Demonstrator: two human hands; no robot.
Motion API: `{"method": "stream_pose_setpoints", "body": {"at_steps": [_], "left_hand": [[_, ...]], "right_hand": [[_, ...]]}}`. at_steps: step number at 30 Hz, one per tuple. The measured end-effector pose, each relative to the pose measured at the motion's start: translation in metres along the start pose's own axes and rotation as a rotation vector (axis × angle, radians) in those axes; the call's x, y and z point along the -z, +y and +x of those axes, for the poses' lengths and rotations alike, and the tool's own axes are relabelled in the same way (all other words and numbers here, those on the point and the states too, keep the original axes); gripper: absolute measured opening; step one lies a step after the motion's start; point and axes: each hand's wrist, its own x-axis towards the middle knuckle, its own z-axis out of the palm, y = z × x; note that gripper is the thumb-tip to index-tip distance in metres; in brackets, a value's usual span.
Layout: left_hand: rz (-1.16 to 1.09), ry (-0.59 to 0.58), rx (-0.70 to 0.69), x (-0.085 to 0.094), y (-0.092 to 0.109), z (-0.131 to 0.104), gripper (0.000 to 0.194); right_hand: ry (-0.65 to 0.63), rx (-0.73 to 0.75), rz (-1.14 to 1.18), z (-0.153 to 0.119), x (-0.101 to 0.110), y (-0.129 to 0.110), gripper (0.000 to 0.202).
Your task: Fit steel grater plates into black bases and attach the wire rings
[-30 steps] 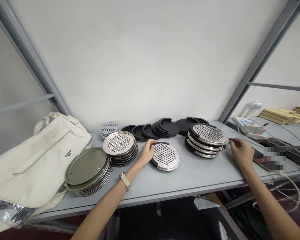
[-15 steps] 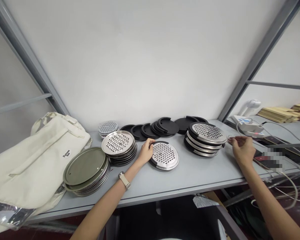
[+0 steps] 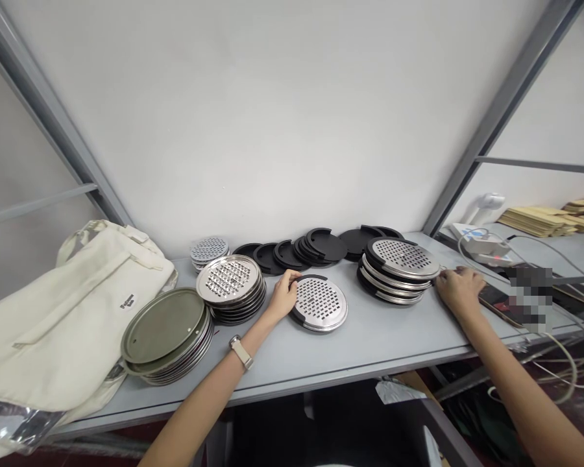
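A round metal grater [image 3: 320, 303] with a black edge piece along its left side lies on the grey shelf. My left hand [image 3: 285, 295] grips that black edge, thumb and fingers closed on it. Farther right stands a stack of similar graters [image 3: 403, 259] with black rims. Beside the stack's right edge is my right hand [image 3: 460, 290], low over the shelf, its fingers bent together. What its fingertips hold, if anything, is too small to make out. Left of my left hand, a stack of metal grater discs [image 3: 230, 280] stands near a stack of olive-green round plates [image 3: 164, 327].
Several black round bases [image 3: 324, 246] overlap along the wall. A smaller grey grater stack [image 3: 209, 250] stands at the back left. A cream bag [image 3: 73, 311] lies on the left. Phones [image 3: 501, 305], white cables [image 3: 571, 350] and a power strip [image 3: 477, 240] are at the right.
My right hand has moved slightly left and lower, closer to the stack of graters. My left hand stays on the grater's black edge.
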Motion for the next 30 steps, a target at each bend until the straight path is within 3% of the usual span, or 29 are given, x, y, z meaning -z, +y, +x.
{"method": "stream_pose_setpoints", "body": {"at_steps": [11, 20, 25, 30], "left_hand": [[-0.005, 0.005, 0.005, 0.0, -0.001, 0.0, 0.026], [-0.005, 0.008, -0.014, 0.0, -0.001, 0.0, 0.025], [0.012, 0.005, -0.023, 0.0, -0.001, 0.0, 0.026], [0.058, 0.026, -0.046, 0.001, 0.009, -0.004, 0.026]], "right_hand": [[-0.062, -0.042, -0.053, 0.007, -0.008, -0.002, 0.018], [-0.061, -0.018, 0.097, 0.005, 0.005, -0.011, 0.01], [0.042, -0.048, 0.257, -0.001, 0.014, -0.009, 0.014], [0.305, -0.075, 0.405, -0.015, 0.03, -0.022, 0.022]]}}
